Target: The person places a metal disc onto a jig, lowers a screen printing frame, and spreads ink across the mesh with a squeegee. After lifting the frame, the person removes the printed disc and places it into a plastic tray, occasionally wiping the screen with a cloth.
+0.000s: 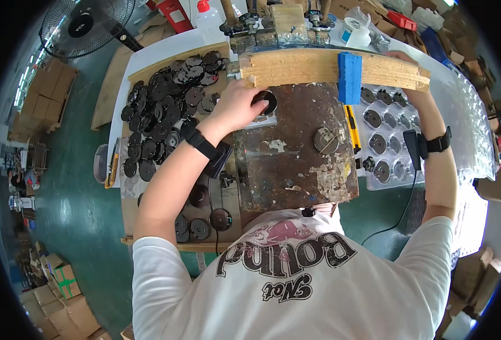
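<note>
My left hand (238,106) grips a black round disc (268,102) at the far left corner of the worn brown work board (296,147). Its thumb lies on the disc, and part of the hand passes beneath a wooden beam (296,67). At the far right, that beam covers most of my right hand (415,95); a bit of it shows above the wood, but its hold is hidden. Beside that arm sits a clear plastic tray (387,184) with black round parts in its pockets. A round metal piece (326,140) rests on the board.
Left of the board, a wooden-rimmed tray (177,247) carries a large heap of black discs (160,107). A blue block (349,78) hangs on the beam's front. Clamp hardware (276,34) and bottles (208,21) stand behind. A cable (395,222) trails from the right wrist device.
</note>
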